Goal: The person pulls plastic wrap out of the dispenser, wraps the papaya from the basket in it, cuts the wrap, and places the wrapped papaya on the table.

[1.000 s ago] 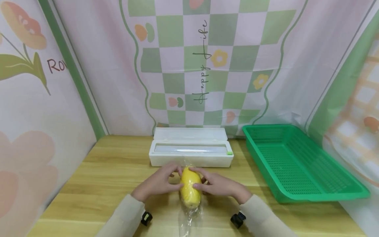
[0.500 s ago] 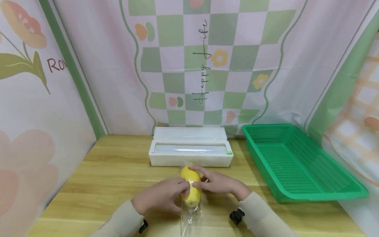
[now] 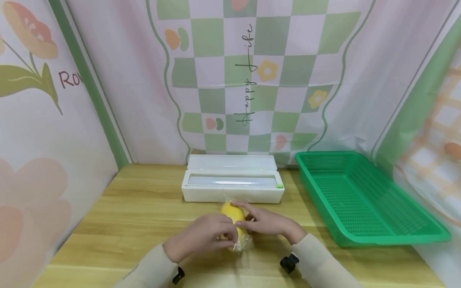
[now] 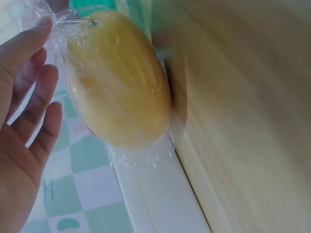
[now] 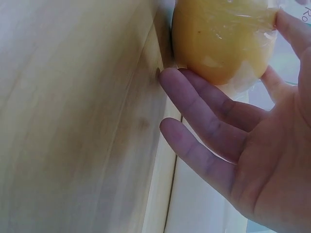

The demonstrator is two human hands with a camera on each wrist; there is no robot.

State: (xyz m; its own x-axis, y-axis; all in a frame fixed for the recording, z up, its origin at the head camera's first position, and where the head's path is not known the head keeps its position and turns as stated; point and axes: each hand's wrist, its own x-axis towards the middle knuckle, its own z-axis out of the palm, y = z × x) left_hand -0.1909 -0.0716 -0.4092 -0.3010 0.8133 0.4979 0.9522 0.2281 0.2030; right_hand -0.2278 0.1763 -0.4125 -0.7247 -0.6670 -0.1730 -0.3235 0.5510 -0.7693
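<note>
A yellow oval fruit (image 3: 232,212) wrapped in clear plastic wrap lies on the table just in front of a white box. My left hand (image 3: 212,234) is at the fruit's near end, thumb and forefinger pinching the loose plastic wrap (image 3: 240,243) and folding it up over the fruit. In the left wrist view the gathered wrap (image 4: 73,22) meets the thumb tip, with the other fingers loosely bent. From the right, my right hand (image 3: 268,222) holds the fruit, thumb on top and forefinger towards the far end. Its remaining fingers (image 5: 204,111) reach low beside the fruit (image 5: 223,39).
The white plastic-wrap box (image 3: 230,195) stands at the back with its lid up and a roll visible inside. On the right lies a green perforated basket (image 3: 325,210). Patterned cloth (image 3: 270,92) hangs behind the wooden table (image 3: 144,200).
My left hand went from the fruit's left side to its near end and took hold of the wrap. The tail hanging towards me is now folded up. My right hand stays put.
</note>
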